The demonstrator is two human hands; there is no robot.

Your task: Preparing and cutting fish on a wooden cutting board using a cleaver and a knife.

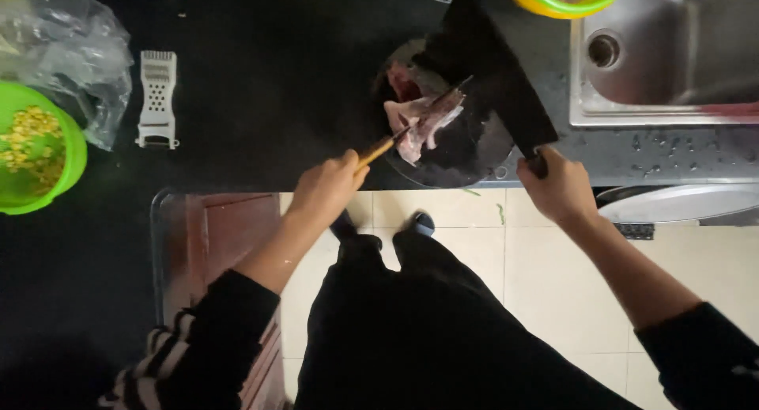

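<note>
A slab of raw pink meat [423,121] is seen just above the middle of the frame, laid on a dark round board [458,153] that rests at the front edge of the black counter [261,102]. The meat is judged to be only partly cut: it appears as one ragged piece with a few loose flaps, and no separate pile of cut pieces can be made out on the board. A thin knife with a wooden handle [411,125] is held in the left hand [328,185], which is closed around the handle, its blade laid across the meat. A broad dark cleaver [490,70] is held in the right hand [557,188], closed around its grip, with the blade raised at a slant over the board's right side. Further out, a steel sink [672,70] occupies the upper right, with a yellow-green bowl [565,3] at the top edge. A white grater [158,98], a crumpled clear bag [67,50] and a green bowl of yellow kernels [35,145] are placed at the left.
</note>
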